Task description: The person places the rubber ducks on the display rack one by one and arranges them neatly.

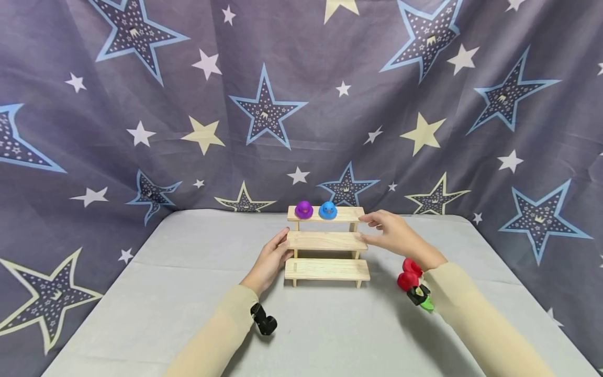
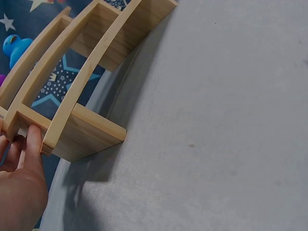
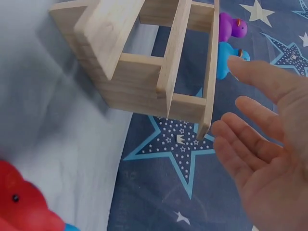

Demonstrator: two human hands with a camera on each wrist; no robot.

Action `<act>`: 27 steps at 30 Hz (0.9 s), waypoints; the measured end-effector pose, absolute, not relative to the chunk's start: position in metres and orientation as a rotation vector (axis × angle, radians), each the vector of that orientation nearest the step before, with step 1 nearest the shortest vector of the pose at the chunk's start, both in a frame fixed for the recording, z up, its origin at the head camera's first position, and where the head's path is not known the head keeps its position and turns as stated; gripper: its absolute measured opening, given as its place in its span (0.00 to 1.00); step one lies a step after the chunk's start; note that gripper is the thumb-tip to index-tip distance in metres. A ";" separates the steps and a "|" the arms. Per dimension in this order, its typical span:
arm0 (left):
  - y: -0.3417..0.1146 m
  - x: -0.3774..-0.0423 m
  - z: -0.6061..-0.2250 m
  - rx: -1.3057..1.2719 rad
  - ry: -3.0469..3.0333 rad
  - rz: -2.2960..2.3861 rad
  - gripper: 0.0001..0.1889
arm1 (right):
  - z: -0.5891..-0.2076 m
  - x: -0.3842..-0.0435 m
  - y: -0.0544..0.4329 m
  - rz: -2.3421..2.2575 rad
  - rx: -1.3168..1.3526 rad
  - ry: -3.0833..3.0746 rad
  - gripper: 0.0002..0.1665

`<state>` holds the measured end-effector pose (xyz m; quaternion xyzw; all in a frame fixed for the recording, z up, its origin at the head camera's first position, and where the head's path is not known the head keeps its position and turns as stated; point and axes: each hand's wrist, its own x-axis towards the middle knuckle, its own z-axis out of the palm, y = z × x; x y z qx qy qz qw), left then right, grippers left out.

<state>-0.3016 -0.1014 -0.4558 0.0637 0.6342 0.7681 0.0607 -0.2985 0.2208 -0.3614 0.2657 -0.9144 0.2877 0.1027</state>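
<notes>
Fingers of the left hand [image 1: 270, 262] are laid against an end of the wooden stand [image 1: 327, 269] on the bench [image 1: 155, 293]; pinching cannot be confirmed. On the right hand [image 1: 394, 234] they are spread. Presumably light and stiff, it is best gripped by both ends.

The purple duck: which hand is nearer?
Left. The left hand holds the shelf at its left end, lower than the purple duck; the right hand is by its right end, past the blue duck.

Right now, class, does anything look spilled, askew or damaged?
Nothing stands out: the wooden stand is upright, and the purple duck and blue duck sit upright on its top shelf. The red toys beside the right sleeve are partly hidden.
</notes>
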 end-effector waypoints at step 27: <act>-0.100 -0.302 -0.456 0.182 1.941 2.309 0.27 | -0.391 -0.255 0.277 0.757 0.807 -2.782 0.27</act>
